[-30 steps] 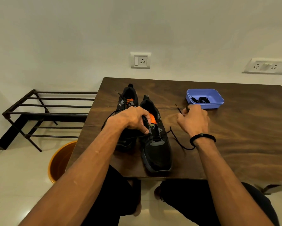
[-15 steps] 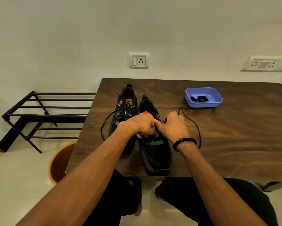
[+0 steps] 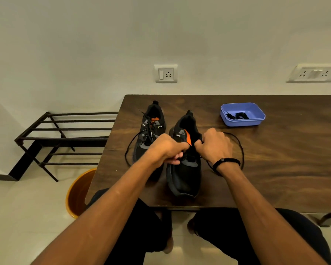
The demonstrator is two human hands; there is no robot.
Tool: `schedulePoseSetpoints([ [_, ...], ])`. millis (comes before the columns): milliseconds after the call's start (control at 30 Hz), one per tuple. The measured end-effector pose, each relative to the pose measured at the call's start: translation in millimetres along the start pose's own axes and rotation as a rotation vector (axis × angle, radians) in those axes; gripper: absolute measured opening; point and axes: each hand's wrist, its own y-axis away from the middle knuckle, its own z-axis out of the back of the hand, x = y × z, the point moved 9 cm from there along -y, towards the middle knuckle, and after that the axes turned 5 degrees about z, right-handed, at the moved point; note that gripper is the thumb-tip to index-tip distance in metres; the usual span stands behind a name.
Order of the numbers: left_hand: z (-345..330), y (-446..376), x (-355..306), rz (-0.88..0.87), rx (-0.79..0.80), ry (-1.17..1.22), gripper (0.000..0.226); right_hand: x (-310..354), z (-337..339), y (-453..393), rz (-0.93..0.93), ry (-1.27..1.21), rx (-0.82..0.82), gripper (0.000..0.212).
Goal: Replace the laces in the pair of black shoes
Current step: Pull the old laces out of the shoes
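Two black shoes stand side by side on the dark wooden table, toes toward me. The left shoe is laced, with lace ends trailing over the table. The right shoe has an orange tongue. My left hand is closed on its left eyelet edge. My right hand pinches at its right eyelet edge, fingers closed on a black lace that loops out on the table to the right of my wrist. Where the lace enters the shoe is hidden by my fingers.
A blue plastic tray at the back right of the table holds a bundle of black lace. A black metal rack stands to the left of the table, and an orange bucket sits on the floor under the table's left corner.
My right hand came in from the right, off the table, to the right shoe's eyelets. The lace now lies in a wide loop beside my wrist. My left hand stayed on the shoe.
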Motion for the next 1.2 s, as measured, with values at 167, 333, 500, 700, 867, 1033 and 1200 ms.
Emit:
schedulePoseSetpoints([
  [167,6.4,5.9,11.9,-0.069,0.124,-0.283,0.023,5.6,-1.2,2.4,0.021,0.001,0.002,0.027],
  [333,18.6,16.6,-29.6,-0.566,-0.196,-0.497,0.026,20.2,-6.4,5.5,0.102,0.034,0.023,0.032],
  [500,1.6,-4.3,-16.9,-0.424,-0.076,-0.768,0.006,24.7,-7.6,6.6,0.122,0.044,0.013,0.026],
  [700,30.0,0.4,-26.2,-0.461,-0.232,-0.564,0.008,28.0,-8.0,4.5,0.129,0.05,0.017,0.027],
  [867,77.1,-2.2,7.2,-0.135,-0.431,-0.385,0.005,24.2,-4.5,3.8,0.127,0.04,0.015,0.028],
  [1033,49.2,3.0,-7.0,-0.346,-0.321,-0.487,0.032,24.1,1.8,8.0,0.148,0.096,0.004,0.025],
  [1200,6.2,8.8,-28.8,-0.593,-0.129,-0.709,0.024,27.6,3.1,10.7,0.211,0.148,0.007,0.024],
])
